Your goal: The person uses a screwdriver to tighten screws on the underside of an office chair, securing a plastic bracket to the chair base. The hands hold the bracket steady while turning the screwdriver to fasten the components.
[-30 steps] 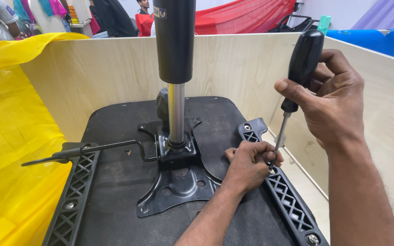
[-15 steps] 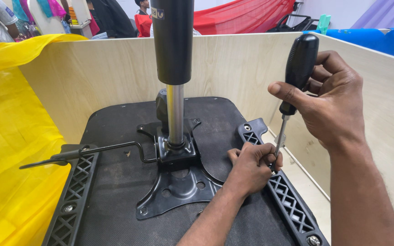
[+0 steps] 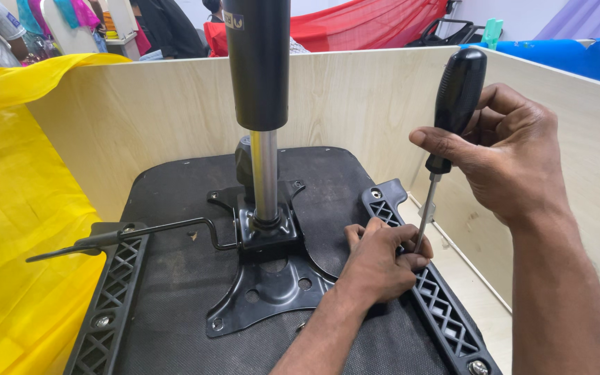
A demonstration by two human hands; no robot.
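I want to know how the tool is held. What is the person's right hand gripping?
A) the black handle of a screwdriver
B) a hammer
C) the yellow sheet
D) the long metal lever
A: the right hand wraps the black handle of the upright screwdriver, while the left hand steadies its tip at the black lattice bracket.

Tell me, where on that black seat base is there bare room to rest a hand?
Free: the black seat base between the left bracket and the metal plate, under the lever. Crowded: the right bracket, with the left hand, screwdriver and right hand.
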